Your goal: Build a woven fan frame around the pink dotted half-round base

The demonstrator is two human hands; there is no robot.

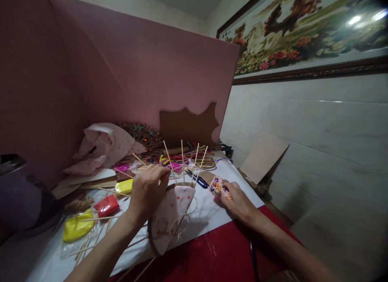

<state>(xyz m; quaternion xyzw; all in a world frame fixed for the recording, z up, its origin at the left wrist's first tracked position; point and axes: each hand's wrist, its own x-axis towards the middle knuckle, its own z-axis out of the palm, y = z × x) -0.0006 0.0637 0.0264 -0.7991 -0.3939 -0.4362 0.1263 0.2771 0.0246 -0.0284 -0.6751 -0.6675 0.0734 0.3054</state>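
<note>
My left hand (151, 189) is closed at the edge of a fan-shaped piece (174, 205) covered in pink dotted cloth, from whose rim thin wooden sticks (183, 160) stick out. Its fingertips are pinched beside one stick; whether they grip the stick or the rim is hidden. Loops of thin string (183, 225) hang on the cloth. To the right, my right hand (238, 201) is wrapped round a pink flower-patterned object (216, 187), whose kind I cannot make out. This object is apart from the fan-shaped piece.
A blue-handled cutter (198, 180) lies behind the piece. At left are yellow (77, 226) and red (106, 206) packets, loose sticks and a dark kettle-like vessel (22, 197). Crumpled dotted cloth (104, 146), coloured cords and brown board (188, 126) lie at the back. A black cord (253, 257) hangs in front.
</note>
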